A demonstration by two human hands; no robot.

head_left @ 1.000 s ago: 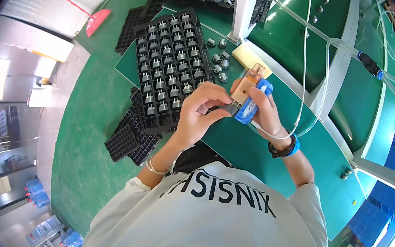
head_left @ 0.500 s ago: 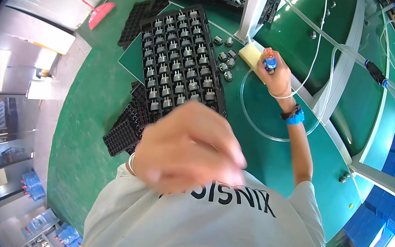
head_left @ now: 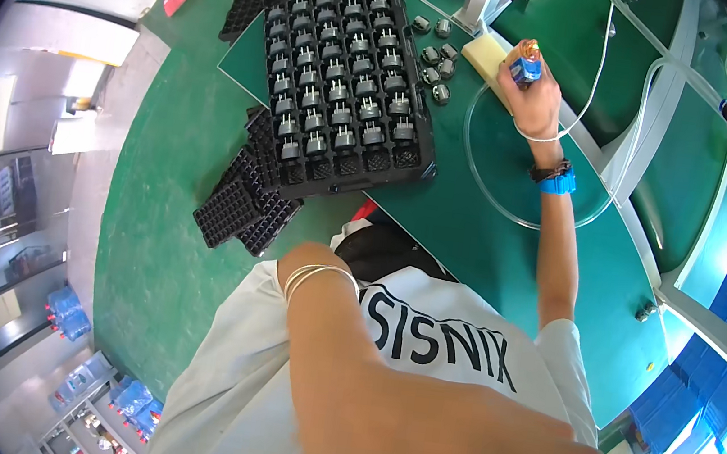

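Right hand (head_left: 534, 98) grips a small blue tool (head_left: 526, 67) upright beside the yellow sponge (head_left: 486, 58) at the surface's far edge; left hand (head_left: 481, 450), blurred close to the camera, seems loosely curled.

The table (head_left: 506, 245) beneath the right grip (head_left: 534, 94) is covered in a matt green mat, smooth and faintly shiny under the light. That grip closes on a small blue tool (head_left: 526, 68) of glossy plastic. Just left of it lies a pale sponge block (head_left: 484, 58), dull and porous, then small parts (head_left: 433, 52) with a metallic glint. Further left, the black tray (head_left: 346, 71) is thin moulded plastic. A clear, glossy tube (head_left: 478, 182) loops below the grip.
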